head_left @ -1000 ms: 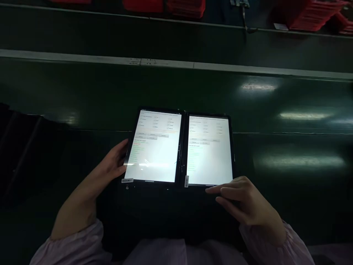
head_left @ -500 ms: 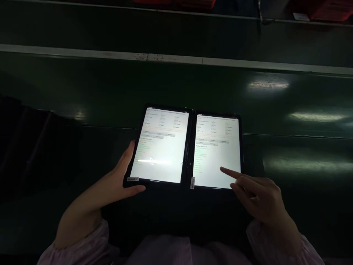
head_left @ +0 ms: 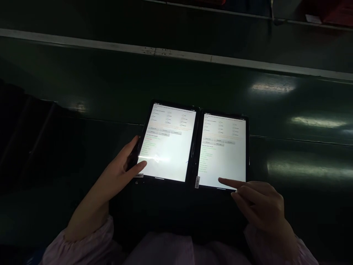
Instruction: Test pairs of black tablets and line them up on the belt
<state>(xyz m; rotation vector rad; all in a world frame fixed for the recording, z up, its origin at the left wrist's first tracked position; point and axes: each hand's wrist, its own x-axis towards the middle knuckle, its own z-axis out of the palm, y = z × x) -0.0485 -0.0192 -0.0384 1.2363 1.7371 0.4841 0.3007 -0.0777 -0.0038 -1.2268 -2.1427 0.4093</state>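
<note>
Two lit tablets with black frames lie side by side, both showing checkboxes, grey buttons and green text. My left hand (head_left: 118,171) grips the lower left corner of the left tablet (head_left: 168,147), its thumb over the screen's edge and its fingers at the side and partly hidden beneath. Over the lower part of the right tablet (head_left: 223,154) is my right hand (head_left: 261,202), index finger stretched out and the other fingers curled, holding nothing. Whether the fingertip touches the glass cannot be made out. A small white label (head_left: 197,182) sits at the right tablet's lower left corner.
The dark green work surface (head_left: 110,84) reflects lamps at the right. A pale metal strip (head_left: 187,55) crosses behind the tablets. Red containers (head_left: 338,13) stand at the far right, and dark objects (head_left: 24,129) lie at the left.
My left thumb has moved from below the left tablet's edge onto its screen. My right index fingertip is lower on the right screen. The view has shifted slightly.
</note>
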